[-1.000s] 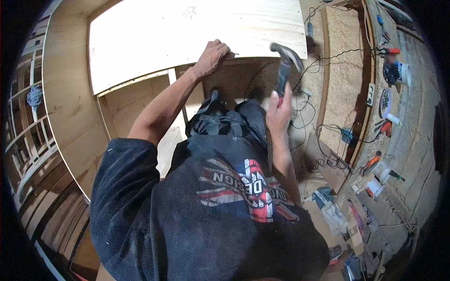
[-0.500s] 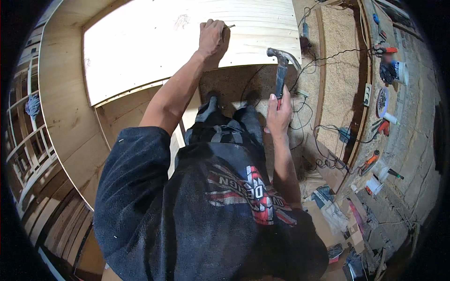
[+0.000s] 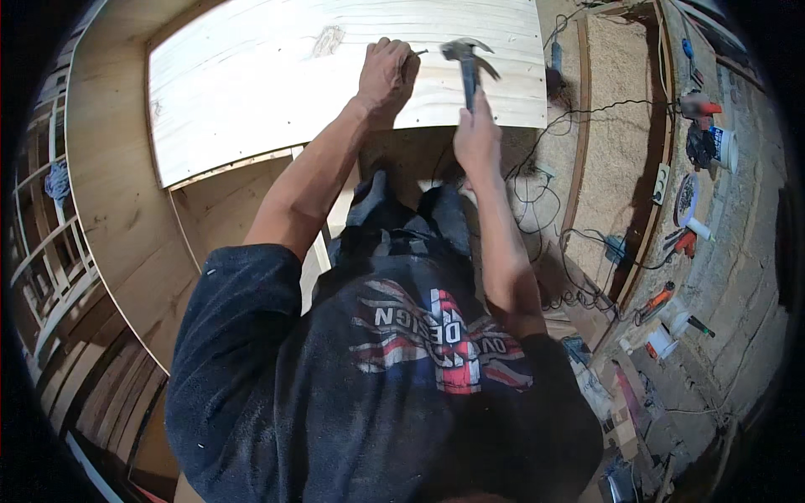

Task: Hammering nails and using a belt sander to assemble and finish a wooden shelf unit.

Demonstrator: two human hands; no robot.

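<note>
On the pale wooden panel, my left hand is closed around a thin, nail-like metal piece. Its end pokes out to the right of my fingers; the rest is hidden in the grip. My right hand wraps round the handle of a claw hammer. The hammer's head is raised just right of the metal piece, with a small gap between them, and its claw points right. Both forearms reach forward over the panel's near edge.
The panel belongs to a large wooden box with a tall side at the left. At right lie black cables, a sawdust-coloured board, a power strip, a white bucket and orange-handled tools. Stacked planks lie lower left.
My right hand has brought the hammer up and left, close to the metal piece. My left hand has shifted slightly right and down in the picture, keeping its grip.
</note>
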